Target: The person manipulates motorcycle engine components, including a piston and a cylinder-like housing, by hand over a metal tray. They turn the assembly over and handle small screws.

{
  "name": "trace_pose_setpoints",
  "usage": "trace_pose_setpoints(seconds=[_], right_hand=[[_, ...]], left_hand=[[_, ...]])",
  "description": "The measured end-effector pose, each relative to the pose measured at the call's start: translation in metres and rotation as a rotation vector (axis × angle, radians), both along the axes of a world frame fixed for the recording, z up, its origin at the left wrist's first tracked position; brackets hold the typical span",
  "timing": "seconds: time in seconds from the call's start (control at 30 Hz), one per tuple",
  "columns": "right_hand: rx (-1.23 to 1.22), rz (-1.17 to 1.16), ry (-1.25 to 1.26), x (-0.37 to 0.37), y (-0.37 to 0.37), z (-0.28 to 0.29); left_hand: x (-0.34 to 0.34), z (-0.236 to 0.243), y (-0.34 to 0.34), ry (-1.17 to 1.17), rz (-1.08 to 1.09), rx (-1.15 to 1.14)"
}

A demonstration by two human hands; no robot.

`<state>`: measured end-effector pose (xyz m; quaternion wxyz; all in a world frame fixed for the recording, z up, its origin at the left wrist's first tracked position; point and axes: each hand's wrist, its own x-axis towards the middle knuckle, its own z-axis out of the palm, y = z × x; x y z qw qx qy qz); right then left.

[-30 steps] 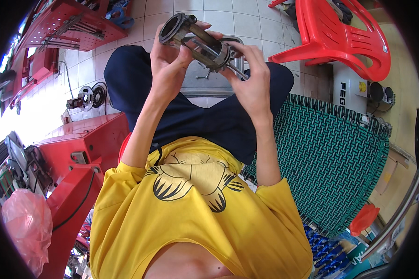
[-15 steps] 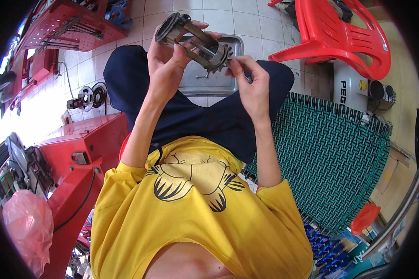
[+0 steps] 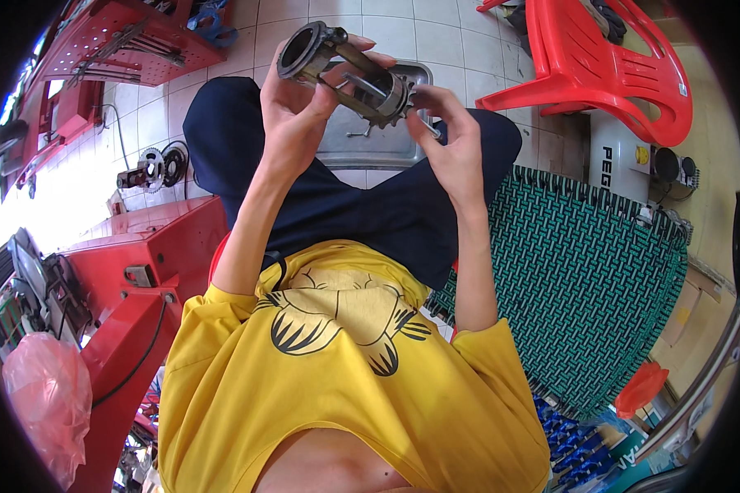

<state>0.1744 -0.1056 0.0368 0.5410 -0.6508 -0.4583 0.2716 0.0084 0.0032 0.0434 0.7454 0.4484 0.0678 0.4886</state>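
My left hand (image 3: 292, 119) is closed around an open-sided cylindrical metal part (image 3: 355, 101), held tilted above my lap. A thick dark ring (image 3: 301, 54) forms its upper left end, and a toothed wheel (image 3: 399, 103) its lower right end. Between them run side bars, with a thin metal rod (image 3: 365, 83) inside. At the toothed end, my right hand (image 3: 454, 135) has its thumb and fingers bent around the wheel's edge. A small shiny metal tip (image 3: 432, 132) shows by the right thumb; what it belongs to is hidden.
Below the part, a metal tray (image 3: 337, 152) on the tiled floor holds a small T-shaped metal piece (image 3: 358, 133). A red plastic chair (image 3: 604, 78) is at far right, a green woven seat (image 3: 580, 287) nearer. Red metal equipment (image 3: 144, 255) and a toothed crankset (image 3: 152, 170) lie left.
The metal part has turned slightly in my left hand, so the ring's opening shows more. My right fingers have shifted and spread a little at the toothed end, and the shiny tip has come into sight.
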Motion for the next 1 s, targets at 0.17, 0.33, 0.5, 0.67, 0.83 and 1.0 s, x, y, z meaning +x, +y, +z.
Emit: trace_pose_setpoints(seconds=[0.17, 0.33, 0.5, 0.67, 0.83, 1.0], right_hand=[[-0.019, 0.054, 0.01, 0.001, 0.001, -0.003], [-0.09, 0.068, -0.051, 0.001, 0.006, 0.004], [-0.057, 0.065, -0.011, 0.007, 0.009, -0.009], [0.027, 0.071, -0.033, 0.006, 0.016, 0.008], [-0.154, 0.172, 0.175, 0.009, 0.012, -0.009], [0.093, 0.036, -0.017, 0.003, 0.015, -0.004]], left_hand=[[0.001, -0.005, 0.003, 0.008, -0.01, 0.018], [0.002, -0.007, 0.002, -0.007, 0.012, -0.034], [0.004, -0.007, 0.006, 0.015, 0.024, -0.023], [0.0, -0.009, 0.008, 0.026, 0.052, -0.021], [-0.001, -0.008, 0.009, -0.003, 0.028, -0.042], [-0.001, -0.007, 0.008, 0.003, 0.033, 0.036]])
